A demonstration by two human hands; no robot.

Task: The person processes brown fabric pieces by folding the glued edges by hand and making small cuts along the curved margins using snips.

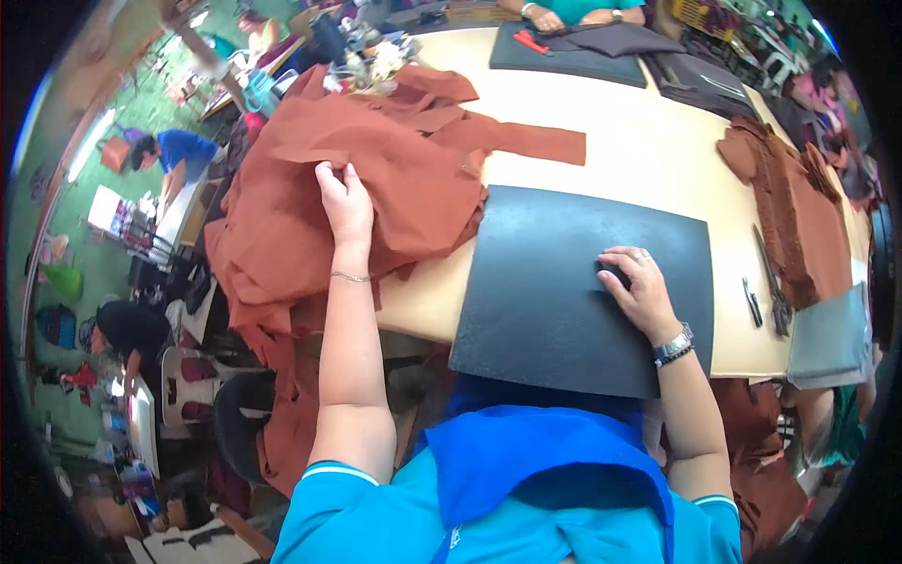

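Note:
My left hand [346,202] pinches the edge of a rust-brown cloth piece between thumb and fingers. That piece lies on top of a rumpled pile of rust-brown fabric [282,226], which hangs over the table's left edge. Over the black mat [564,226] in front of me rests my right hand [641,287], its fingers curled around something small and dark. The mat and the shadow are equally dark there, so I cannot make out what it is. A watch and a bracelet circle that wrist.
Scissors [776,296] and a small slim tool [752,303] lie right of the mat. Beyond them are stacked brown pieces [799,207] and a clear plastic sheet [830,338]. Across the table [545,99], a co-worker's hands rest near dark cloth [620,39] and an orange-red tool [531,42].

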